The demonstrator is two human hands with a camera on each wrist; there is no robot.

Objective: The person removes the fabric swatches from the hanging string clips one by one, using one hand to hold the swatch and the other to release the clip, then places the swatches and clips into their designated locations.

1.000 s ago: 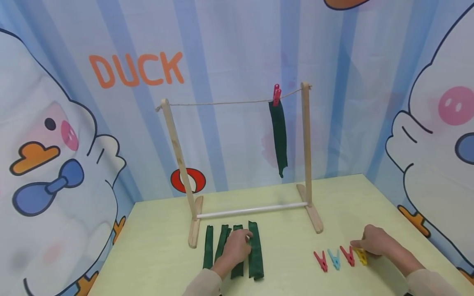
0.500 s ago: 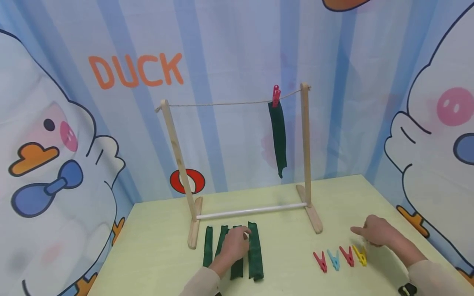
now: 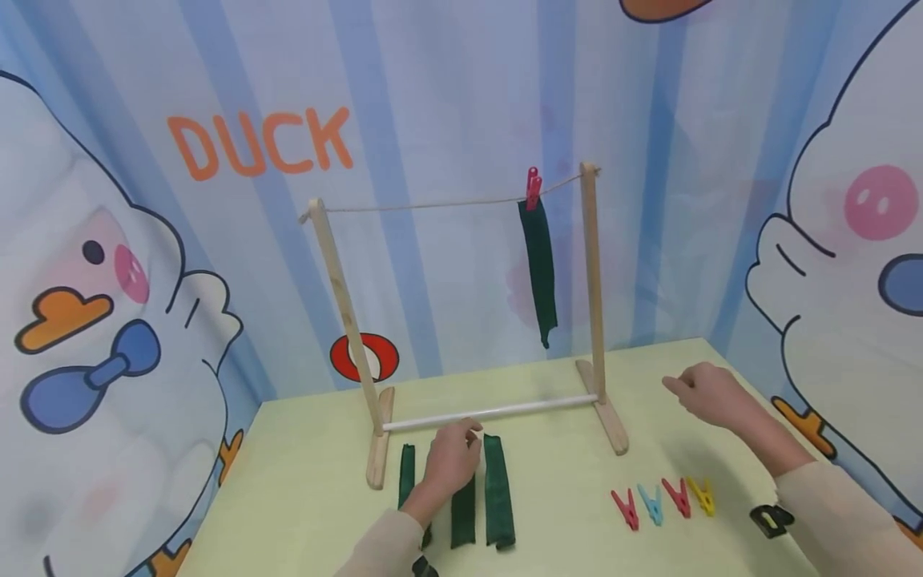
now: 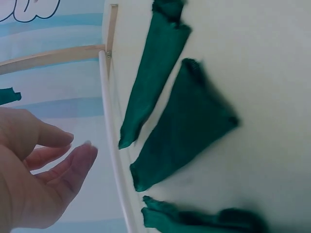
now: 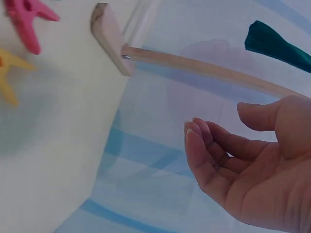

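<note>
My left hand (image 3: 450, 461) hovers over the green cloth strips (image 3: 499, 497) on the table and hides parts of some. In the left wrist view its thumb and fingers are loosely curved with a gap between them and hold nothing; a green strip (image 4: 177, 131) lies beside it. My right hand (image 3: 710, 393) is raised above the table, behind the row of clothespins. The right wrist view shows its fingers relaxed and the palm bare. That row has a red clothespin (image 3: 626, 510), a blue one (image 3: 652, 505), another red one (image 3: 678, 498) and a yellow one (image 3: 703, 497).
A wooden rack with a left post (image 3: 339, 288), a right post (image 3: 594, 280) and a white rod (image 3: 497, 413) stands behind. From its cord (image 3: 425, 206) hangs a green strip (image 3: 538, 272), held by a red clothespin (image 3: 533, 194). A duck-print curtain (image 3: 461, 96) backs the table.
My right hand has left the yellow clothespin and risen up and away from me. The left hand has shifted slightly farther forward over the strips. The clothespins stay put.
</note>
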